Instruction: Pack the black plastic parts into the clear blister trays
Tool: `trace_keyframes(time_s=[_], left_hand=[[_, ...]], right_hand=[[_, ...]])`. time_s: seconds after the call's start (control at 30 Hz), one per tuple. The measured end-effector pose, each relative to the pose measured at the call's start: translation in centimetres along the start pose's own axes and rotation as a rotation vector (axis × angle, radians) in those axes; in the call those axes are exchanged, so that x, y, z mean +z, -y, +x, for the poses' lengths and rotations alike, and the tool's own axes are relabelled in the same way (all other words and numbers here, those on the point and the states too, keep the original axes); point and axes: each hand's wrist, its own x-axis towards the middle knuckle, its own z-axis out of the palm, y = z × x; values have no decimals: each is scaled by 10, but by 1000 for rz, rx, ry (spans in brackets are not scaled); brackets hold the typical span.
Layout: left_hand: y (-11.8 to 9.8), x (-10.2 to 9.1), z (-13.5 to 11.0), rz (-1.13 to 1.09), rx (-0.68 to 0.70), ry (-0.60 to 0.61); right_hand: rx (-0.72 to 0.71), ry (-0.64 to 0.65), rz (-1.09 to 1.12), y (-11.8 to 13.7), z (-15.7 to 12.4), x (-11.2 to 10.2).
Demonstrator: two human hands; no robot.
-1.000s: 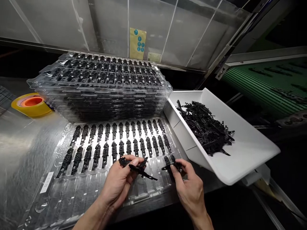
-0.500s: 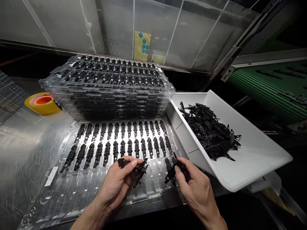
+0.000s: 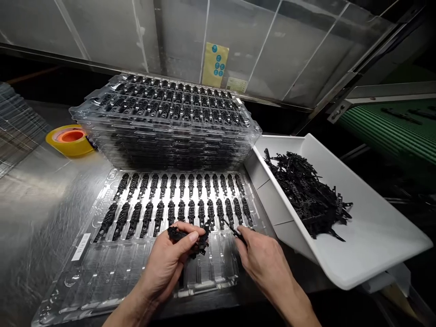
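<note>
My left hand (image 3: 170, 254) is closed around several black plastic parts (image 3: 197, 243), bunched between thumb and fingers above the front row of a clear plastic tray (image 3: 116, 268). Over the tray's right side, my right hand (image 3: 264, 256) pinches a thin black plastic part (image 3: 235, 230), seen nearly edge-on. Its fingertips are partly hidden behind the hand. Two rows of the tray hold similar black parts (image 3: 146, 218), each lying in its own slot. Bare slots (image 3: 218, 259) show in the front row between my hands; my right hand hides the row's right end.
Behind the tray rises a tall stack of filled clear trays (image 3: 170, 141). A white bin (image 3: 374, 227) with a heap of black parts (image 3: 303, 190) stands at the right. Yellow tape (image 3: 70, 152) lies at the left. A green ribbed conveyor belt (image 3: 384, 129) runs beyond the bin.
The view has shifted, moving the scene rightward. My right hand has turned palm-down, and its part now appears edge-on. My left hand still grips its bunch.
</note>
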Motion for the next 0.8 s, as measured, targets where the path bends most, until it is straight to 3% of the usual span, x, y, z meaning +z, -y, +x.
trace_keyframes(time_s=[0.3, 0.5, 0.8], left_hand=[[-3, 1, -2, 7, 17, -15], [0, 5, -6, 20, 61, -88], [-4, 3, -8, 42, 57, -87]], right_hand=[[65, -179, 275, 1, -17, 28], [46, -159, 128, 2, -18, 33], [195, -258, 69, 2, -27, 43]])
